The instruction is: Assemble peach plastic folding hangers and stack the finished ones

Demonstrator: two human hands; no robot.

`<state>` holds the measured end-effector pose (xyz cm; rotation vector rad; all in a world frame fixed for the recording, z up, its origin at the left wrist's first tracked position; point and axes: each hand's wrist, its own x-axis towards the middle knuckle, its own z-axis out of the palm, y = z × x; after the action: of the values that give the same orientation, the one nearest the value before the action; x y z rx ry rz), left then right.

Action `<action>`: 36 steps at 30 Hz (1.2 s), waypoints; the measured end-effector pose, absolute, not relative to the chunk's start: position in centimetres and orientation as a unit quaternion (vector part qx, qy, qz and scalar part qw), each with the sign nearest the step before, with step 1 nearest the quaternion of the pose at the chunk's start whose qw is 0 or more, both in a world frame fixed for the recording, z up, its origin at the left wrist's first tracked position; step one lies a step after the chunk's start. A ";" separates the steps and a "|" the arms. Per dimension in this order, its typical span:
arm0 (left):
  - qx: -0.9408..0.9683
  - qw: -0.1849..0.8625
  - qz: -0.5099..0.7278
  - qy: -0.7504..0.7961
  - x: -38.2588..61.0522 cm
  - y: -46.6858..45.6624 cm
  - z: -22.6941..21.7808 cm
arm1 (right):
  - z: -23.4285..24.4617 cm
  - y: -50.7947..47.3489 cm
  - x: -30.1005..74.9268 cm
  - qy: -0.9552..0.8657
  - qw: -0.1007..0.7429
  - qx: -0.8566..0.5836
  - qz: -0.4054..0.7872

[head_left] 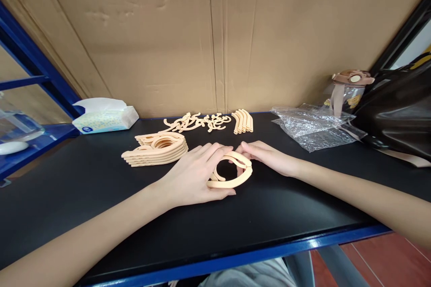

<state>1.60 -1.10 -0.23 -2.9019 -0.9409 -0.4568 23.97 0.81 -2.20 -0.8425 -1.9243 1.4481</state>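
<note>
Evidently, handling at the joint is the step here, and a steady hold seems to matter most. The left hand (198, 172) grips a cream hinged hanger frame (232, 183), its fingers curled over the upper side and its thumb below. That frame is held above the front middle of the black tabletop (276, 215), its 2 curved arms meeting at a joint on the right end. The right hand (264, 154) is at the far upper edge, fingers bent, some of them hidden behind the frame; whether they pinch it or merely touch it, I cannot tell.

To do this well, the left hand should brace the curve without squeezing its arms out of line, while the right works close to the joint, where pressure ought to travel straight through. Slow, even force would suit these slim arms better than a twist, and fingertips are best kept clear of the gap.

Farther back, left of the frame, sits a stack of hanger frames (151, 157). Behind the hands lie loose hanger hooks (184, 122) and, beside them, a row of curved hanger arms (243, 122), which can stay undisturbed.
</note>
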 end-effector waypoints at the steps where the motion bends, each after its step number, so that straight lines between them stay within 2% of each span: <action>1: -0.940 0.023 -0.151 -0.304 1.6 -1.1 -0.2 | -2.3 0.8 24.0 -0.716 0.298 -0.317 0.546; 11: -0.935 0.033 -0.164 -0.312 2.1 -1.3 0.3 | -2.8 1.3 23.8 -0.691 0.356 -0.349 0.524; 18: -0.903 0.031 -0.194 -0.382 0.5 -0.6 4.5 | -3.1 1.6 23.9 -0.694 0.352 -0.333 0.533; 23: -0.889 -0.037 -0.145 -0.433 -2.9 0.2 7.0 | -3.2 1.7 24.0 -0.696 0.349 -0.337 0.530; 28: -0.839 -0.094 -0.150 -0.514 -6.6 0.6 6.5 | -3.3 1.8 23.9 -0.700 0.351 -0.327 0.529; 36: -0.817 -0.094 -0.155 -0.547 -9.0 2.1 5.8 | -3.3 1.8 24.0 -0.705 0.348 -0.329 0.524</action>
<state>-9.04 2.14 5.76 -2.7331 -1.8313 -0.5169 24.04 1.84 -3.31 -0.8521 -1.8266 1.3584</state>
